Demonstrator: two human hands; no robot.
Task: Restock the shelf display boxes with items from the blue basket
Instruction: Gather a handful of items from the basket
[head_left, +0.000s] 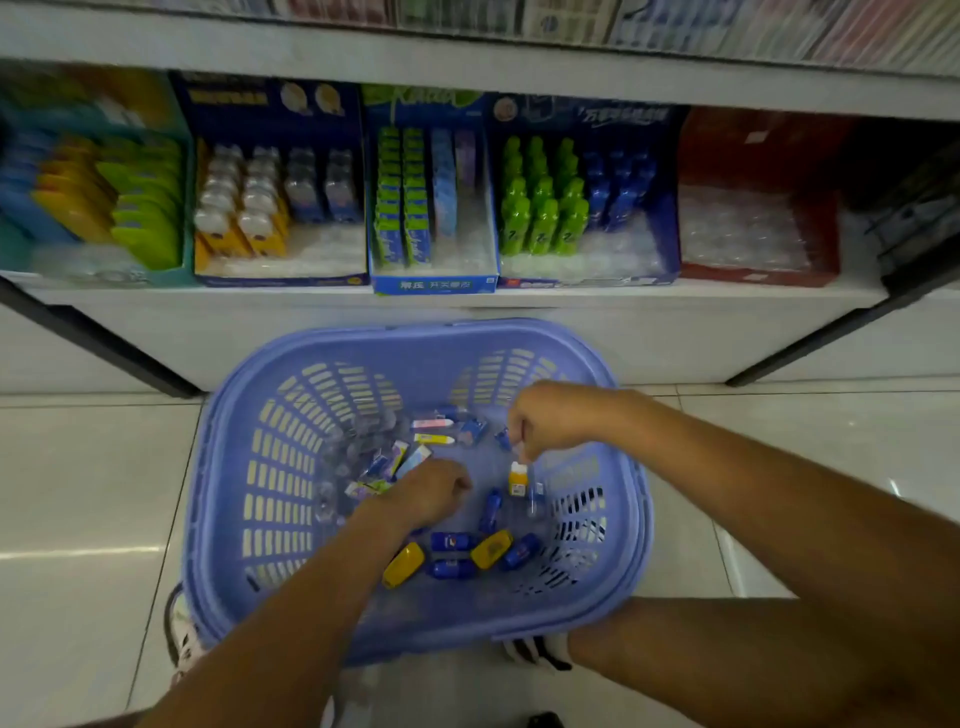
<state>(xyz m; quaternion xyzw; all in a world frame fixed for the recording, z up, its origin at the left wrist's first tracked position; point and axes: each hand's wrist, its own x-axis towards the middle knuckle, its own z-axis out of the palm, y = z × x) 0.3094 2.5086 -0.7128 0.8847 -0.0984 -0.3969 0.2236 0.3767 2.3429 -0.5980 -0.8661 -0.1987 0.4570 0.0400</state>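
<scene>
I pinch an orange-and-white pack (518, 479) with my right hand (550, 423); below it, yellow cases (492, 548) in a slotted periwinkle basket (415, 336).

I am looking down into the blue basket (415, 340), which sits over the tiled floor (78, 467) in front of the shelf (727, 295). Small blue, yellow and pastel items lie scattered in its bottom. My right grip (550, 421) pinches a small orange-and-white item (518, 479) that hangs below its fingertips. My left grip (426, 493) is down among the items with its fingers curled; I cannot tell whether it holds one. Five display boxes stand side by side on the shelf, the red box (758, 273) rightmost.
</scene>
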